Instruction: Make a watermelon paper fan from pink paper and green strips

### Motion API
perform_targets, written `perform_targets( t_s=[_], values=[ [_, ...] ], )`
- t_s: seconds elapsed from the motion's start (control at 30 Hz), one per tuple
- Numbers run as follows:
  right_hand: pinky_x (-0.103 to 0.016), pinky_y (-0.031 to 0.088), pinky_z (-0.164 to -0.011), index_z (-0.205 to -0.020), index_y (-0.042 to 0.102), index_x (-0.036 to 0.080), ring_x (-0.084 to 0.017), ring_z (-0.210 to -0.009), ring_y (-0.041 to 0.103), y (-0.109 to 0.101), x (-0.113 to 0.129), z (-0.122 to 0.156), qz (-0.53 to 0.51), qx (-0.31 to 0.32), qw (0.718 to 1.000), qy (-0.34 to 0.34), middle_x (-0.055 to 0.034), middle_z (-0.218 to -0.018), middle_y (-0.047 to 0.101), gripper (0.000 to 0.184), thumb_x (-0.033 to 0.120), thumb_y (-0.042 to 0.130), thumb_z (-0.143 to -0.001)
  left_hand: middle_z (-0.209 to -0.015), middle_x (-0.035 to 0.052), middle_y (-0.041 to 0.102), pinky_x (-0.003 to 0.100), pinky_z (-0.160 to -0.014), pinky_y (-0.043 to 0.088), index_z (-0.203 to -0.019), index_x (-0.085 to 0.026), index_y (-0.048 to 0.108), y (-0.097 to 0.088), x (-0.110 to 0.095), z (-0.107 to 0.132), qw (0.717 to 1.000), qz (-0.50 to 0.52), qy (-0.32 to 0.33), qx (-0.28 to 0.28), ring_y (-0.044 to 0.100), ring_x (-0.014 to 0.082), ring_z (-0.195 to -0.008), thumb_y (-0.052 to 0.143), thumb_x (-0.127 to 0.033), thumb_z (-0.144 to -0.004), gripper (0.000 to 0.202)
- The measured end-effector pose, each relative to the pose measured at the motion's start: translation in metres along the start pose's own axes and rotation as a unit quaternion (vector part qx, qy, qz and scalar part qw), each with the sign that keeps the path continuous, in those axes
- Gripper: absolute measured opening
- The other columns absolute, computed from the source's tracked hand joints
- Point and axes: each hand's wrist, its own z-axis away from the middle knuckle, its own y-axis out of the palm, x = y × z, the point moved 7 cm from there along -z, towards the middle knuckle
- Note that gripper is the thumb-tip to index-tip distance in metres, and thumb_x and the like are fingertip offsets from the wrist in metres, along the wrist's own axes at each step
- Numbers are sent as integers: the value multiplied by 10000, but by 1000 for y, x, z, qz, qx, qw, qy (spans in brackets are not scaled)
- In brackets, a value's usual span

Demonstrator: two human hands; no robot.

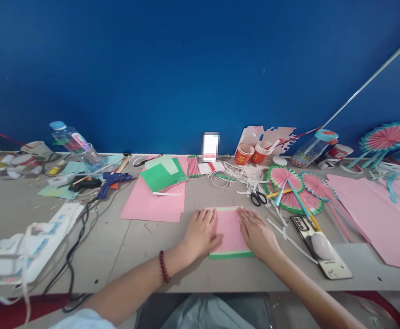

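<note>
**Open palms on the pink sheet (230, 228)**

The left hand (201, 232) and right hand (258, 234) lie on the green-edged pink sheet on the worktop (134, 246), each grip open, fingers flat. Just beyond lie scissors (258, 198); farther back, paper cups (253, 154).

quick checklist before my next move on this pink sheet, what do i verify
1. left hand flat on pink sheet: ok
2. right hand flat on the sheet's right side: ok
3. sheet lying flat on table: ok
4. scissors clear of the sheet, beyond it: ok
5. glue gun switched off: cannot tell
</note>
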Motion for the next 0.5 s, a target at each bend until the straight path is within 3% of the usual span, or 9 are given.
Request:
perform_targets(
  t_s=[0.13,0.33,0.5],
  values=[
    [-438,392,-1076,-1317,520,126,-230,-1194,557,1,-2,2,-8,-11,1000,13,-140,-1301,581,447,205,317,-927,-1179,173,578,447,-911,373,-1287,-63,484,0,-2,3,1000,-17,-6,-14,494,304,-1066,505,-440,-847,580],
    [-477,354,-1095,-1261,558,156,-258,-1263,477,3,-5,2,-8,-16,1000,-6,-109,-1297,583,401,212,352,-922,-1044,173,634,454,-902,403,-1038,-77,632,-4,0,5,999,-36,-4,-30,547,303,-982,489,-369,-848,376],
    [-490,350,-1090,-1223,576,173,-271,-1242,480,0,-8,-2,-19,-29,999,-13,-129,-1204,608,367,233,401,-906,-1266,169,564,424,-991,379,-1236,-83,521,-1,-7,3,995,7,88,-42,486,284,-1197,458,-251,-861,416]
  ],
)
